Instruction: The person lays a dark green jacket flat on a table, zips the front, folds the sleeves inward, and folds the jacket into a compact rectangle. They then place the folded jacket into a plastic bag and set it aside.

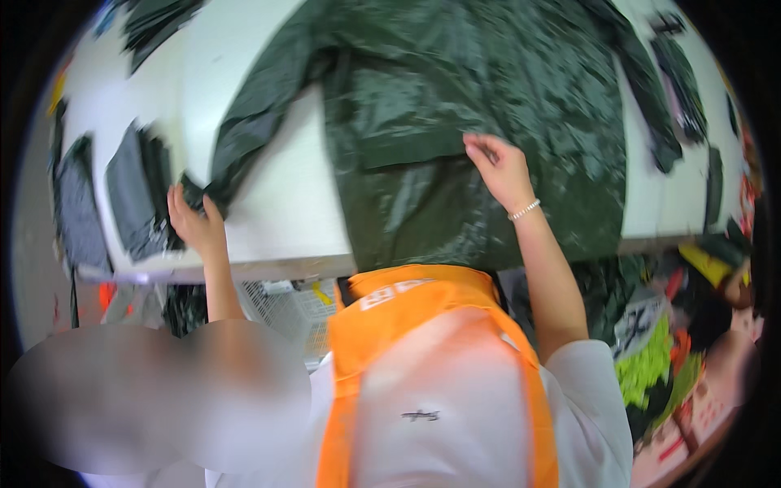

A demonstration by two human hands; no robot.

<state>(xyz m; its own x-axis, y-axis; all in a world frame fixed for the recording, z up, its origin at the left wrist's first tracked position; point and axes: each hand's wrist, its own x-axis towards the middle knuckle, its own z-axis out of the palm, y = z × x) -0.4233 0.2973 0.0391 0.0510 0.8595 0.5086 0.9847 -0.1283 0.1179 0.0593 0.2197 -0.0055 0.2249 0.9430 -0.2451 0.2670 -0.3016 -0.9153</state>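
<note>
While the jacket (488,122) lies spread over the white table (277,211), both hands are on it. It is dark green and shiny, and it covers most of the table beyond the hands; its lower edge hangs over the near edge of the table, just below the right hand.

The left hand (194,221) is closed on the cuff of the sleeve (252,130), at the near edge of the table. From this hand the sleeve runs up and to the right, to the body of the jacket. The fingertips are hidden behind the dark cloth, so the exact grip is hard to make out.

The right hand (500,167) rests on the front of the jacket, with the fingers bent and pinching a fold of the cloth (how much cloth is between them, I cannot tell, because the picture is blurred there). A thin bracelet (525,210) is on the wrist, just below this hand.

Left of the left hand lie some grey and black cloth pieces (134,191), touching it or almost. Far to the right of the right hand are more dark pieces (683,89), cut off by the round rim of the picture. Below both hands is an orange vest (390,325) over white clothing, and one part at the lower left is blurred out.
</note>
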